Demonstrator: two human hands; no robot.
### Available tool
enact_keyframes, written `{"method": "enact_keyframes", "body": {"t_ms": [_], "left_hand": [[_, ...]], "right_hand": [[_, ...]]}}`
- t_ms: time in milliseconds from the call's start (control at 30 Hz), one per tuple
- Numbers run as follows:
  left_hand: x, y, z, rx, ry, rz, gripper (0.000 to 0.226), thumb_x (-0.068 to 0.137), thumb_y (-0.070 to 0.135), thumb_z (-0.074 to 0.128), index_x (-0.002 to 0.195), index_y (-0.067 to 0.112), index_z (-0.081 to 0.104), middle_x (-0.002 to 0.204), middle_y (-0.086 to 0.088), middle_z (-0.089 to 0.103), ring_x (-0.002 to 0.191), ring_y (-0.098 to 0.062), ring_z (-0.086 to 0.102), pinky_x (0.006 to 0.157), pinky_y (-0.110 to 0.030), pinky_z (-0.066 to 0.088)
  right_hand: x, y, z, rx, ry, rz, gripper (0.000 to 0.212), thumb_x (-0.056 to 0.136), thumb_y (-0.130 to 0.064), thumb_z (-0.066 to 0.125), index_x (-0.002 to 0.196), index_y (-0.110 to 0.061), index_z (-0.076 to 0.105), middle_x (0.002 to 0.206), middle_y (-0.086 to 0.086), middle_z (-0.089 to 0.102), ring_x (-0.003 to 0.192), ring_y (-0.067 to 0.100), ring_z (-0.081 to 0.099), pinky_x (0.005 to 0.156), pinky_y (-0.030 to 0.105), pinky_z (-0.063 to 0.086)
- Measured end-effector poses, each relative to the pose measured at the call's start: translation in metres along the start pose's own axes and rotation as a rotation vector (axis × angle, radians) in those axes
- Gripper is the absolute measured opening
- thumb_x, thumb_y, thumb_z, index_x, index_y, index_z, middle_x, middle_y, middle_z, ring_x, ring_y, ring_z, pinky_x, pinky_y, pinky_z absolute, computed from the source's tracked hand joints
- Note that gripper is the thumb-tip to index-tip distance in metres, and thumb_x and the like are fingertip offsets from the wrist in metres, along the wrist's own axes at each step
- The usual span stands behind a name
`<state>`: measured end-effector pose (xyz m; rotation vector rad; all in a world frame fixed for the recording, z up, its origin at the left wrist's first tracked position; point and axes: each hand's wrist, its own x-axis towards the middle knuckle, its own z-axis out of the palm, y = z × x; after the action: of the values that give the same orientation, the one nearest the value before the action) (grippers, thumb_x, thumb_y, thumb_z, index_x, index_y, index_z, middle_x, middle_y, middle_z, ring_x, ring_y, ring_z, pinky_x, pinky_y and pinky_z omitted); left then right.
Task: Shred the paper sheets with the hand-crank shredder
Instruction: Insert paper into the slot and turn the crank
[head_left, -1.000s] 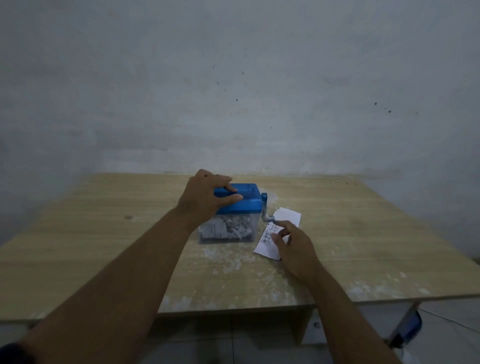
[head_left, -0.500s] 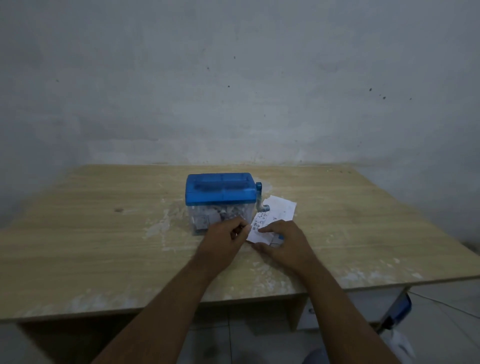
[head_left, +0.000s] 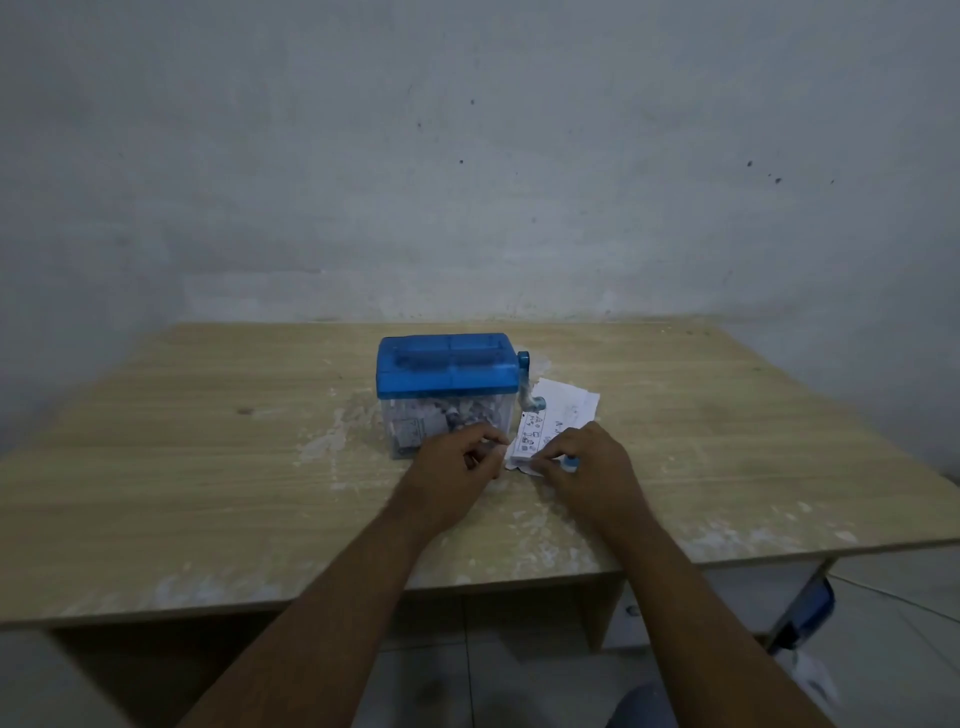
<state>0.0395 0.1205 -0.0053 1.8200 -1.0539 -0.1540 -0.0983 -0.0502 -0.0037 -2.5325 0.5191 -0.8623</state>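
Observation:
A small hand-crank shredder with a blue lid and a clear bin full of paper strips stands mid-table. Its crank hangs down on the right side. White printed paper sheets lie on the table just right of the bin. My left hand is in front of the bin and pinches the near left edge of the top sheet. My right hand pinches the same sheet's near edge from the right; a small blue piece shows by its fingers.
The wooden table carries white dust and scuffs around the shredder and along its near edge. A grey wall closes off the back. Below the table's right side, a blue object sits on the tiled floor.
My left hand left the shredder lid and came down to the paper in front of the bin. My right hand shifted slightly on the sheets, and both hands now pinch the top sheet.

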Motion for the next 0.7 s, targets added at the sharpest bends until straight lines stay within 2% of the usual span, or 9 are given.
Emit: {"method": "enact_keyframes", "body": {"t_ms": [133,267,367,533,700], "left_hand": [[0.0,-0.001,0.001,0.028,-0.029,-0.002,0.02,0.105,0.036,0.065,0.123,0.042,0.07,0.095,0.014,0.077,0.088,0.006,0.072,0.084,-0.027,0.063],[0.002,-0.005,0.001,0.061,-0.032,-0.001,0.029,0.103,0.038,0.067,0.131,0.042,0.07,0.098,0.016,0.077,0.09,0.009,0.07,0.086,-0.023,0.061],[0.005,-0.008,0.003,0.08,-0.034,0.007,0.029,0.102,0.04,0.068,0.131,0.043,0.071,0.106,0.016,0.077,0.094,0.007,0.069,0.089,-0.026,0.062],[0.007,-0.01,0.004,0.073,-0.025,0.031,0.026,0.1,0.039,0.072,0.125,0.044,0.075,0.118,0.016,0.076,0.102,0.004,0.068,0.094,-0.033,0.062],[0.006,-0.005,0.002,0.117,-0.03,0.064,0.022,0.098,0.043,0.072,0.119,0.042,0.077,0.113,0.019,0.077,0.096,0.004,0.068,0.09,-0.03,0.062]], "right_hand": [[0.003,0.006,0.008,0.008,-0.008,-0.039,0.01,0.096,-0.025,0.07,0.097,-0.027,0.081,0.095,-0.014,0.071,0.089,0.008,0.054,0.076,0.03,0.044],[0.005,0.007,0.006,0.007,0.006,-0.064,0.01,0.092,-0.019,0.075,0.096,-0.025,0.083,0.091,-0.012,0.074,0.083,0.008,0.061,0.075,0.029,0.047],[0.004,0.006,0.003,0.031,0.031,-0.061,0.01,0.089,-0.018,0.079,0.094,-0.024,0.084,0.088,-0.011,0.076,0.082,0.006,0.064,0.075,0.027,0.051],[0.004,0.005,0.001,0.07,0.026,-0.037,0.004,0.085,-0.027,0.084,0.089,-0.027,0.085,0.083,-0.015,0.074,0.077,0.004,0.064,0.071,0.022,0.05],[0.002,-0.001,-0.002,0.117,0.065,-0.055,0.009,0.083,-0.035,0.086,0.086,-0.027,0.084,0.079,-0.016,0.072,0.075,0.004,0.065,0.067,0.016,0.049]]}}
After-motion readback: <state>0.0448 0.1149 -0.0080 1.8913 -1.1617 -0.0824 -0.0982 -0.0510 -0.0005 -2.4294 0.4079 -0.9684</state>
